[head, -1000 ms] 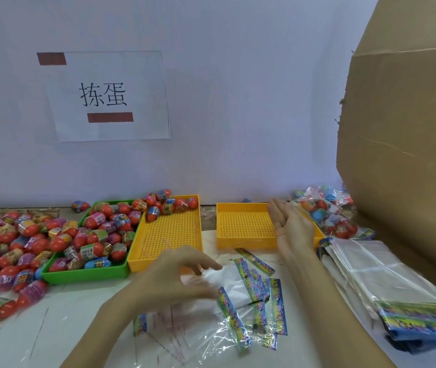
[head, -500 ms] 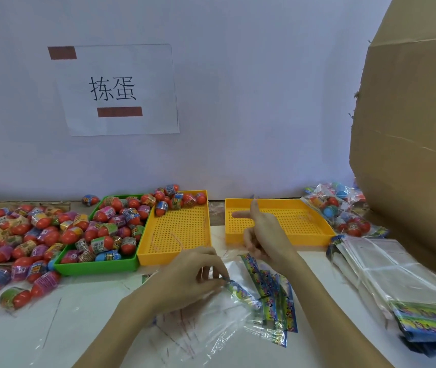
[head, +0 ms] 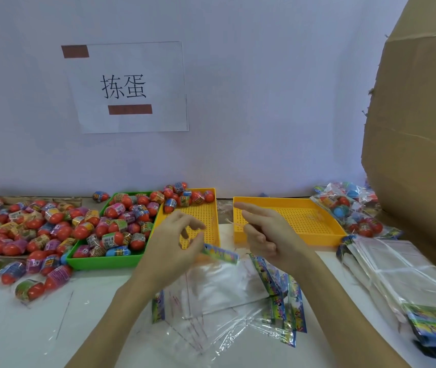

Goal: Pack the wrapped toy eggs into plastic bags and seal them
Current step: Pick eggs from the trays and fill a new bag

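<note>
Pinching plastic bag [head: 219, 253] by printed header, your left hand [head: 177, 243] lifts it ready for filling. Right hand [head: 264, 232] spread, seemingly holding nothing. Wrapped toy eggs [head: 121, 221] left of left hand; bag stack [head: 402, 277] right of right hand.

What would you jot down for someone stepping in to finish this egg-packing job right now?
Left hand: pinches the printed header of a plastic bag, lifting it off the table.
Right hand: raised, holds nothing, forefinger out.
Loose wrapped eggs fill the green tray and spill to its left.
Right yellow tray holds no eggs.
Done: filled bags lie far right.
Left: fill this bag, seal it, repeat with the stack of bags.
</note>
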Tool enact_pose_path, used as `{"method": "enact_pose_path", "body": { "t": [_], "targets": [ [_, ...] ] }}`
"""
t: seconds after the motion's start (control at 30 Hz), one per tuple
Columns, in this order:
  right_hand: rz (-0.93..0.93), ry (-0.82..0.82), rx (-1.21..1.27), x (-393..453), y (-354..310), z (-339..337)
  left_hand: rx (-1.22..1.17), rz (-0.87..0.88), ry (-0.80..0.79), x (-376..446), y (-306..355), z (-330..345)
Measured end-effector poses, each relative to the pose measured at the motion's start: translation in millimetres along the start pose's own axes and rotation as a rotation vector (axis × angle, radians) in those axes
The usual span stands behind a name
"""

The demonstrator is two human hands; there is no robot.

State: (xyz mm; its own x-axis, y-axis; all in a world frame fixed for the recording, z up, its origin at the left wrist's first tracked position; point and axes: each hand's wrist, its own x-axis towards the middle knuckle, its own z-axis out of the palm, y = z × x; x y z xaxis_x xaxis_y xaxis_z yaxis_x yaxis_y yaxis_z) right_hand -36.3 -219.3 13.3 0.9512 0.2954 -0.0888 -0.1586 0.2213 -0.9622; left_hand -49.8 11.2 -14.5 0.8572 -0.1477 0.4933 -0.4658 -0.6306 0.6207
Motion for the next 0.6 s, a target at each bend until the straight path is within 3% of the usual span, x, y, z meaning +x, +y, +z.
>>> {"method": "enact_pose_path", "body": {
  "t": [0.1,0.2,0.3,0.37,0.6],
  "targets": [
    [-0.004,-0.009,-0.022,0.9,3.5,3.4,0.034,0.110,0.071,-3.6,8.5,16.4],
    [0.008,0.019,-0.096,3.4,10.4,9.1,-0.109,0.083,0.012,-10.7,16.3,32.6],
    [0.047,-0.005,-0.140,3.8,15.8,13.0,-0.142,0.089,0.084,-13.4,13.7,44.0],
    [0.091,-0.057,-0.129,3.4,16.9,12.9,-0.158,0.103,0.124,-12.4,10.6,44.7],
    [0.216,-0.273,0.073,1.3,14.5,17.6,-0.262,0.068,0.046,-13.8,10.6,45.0]
  ]
}}
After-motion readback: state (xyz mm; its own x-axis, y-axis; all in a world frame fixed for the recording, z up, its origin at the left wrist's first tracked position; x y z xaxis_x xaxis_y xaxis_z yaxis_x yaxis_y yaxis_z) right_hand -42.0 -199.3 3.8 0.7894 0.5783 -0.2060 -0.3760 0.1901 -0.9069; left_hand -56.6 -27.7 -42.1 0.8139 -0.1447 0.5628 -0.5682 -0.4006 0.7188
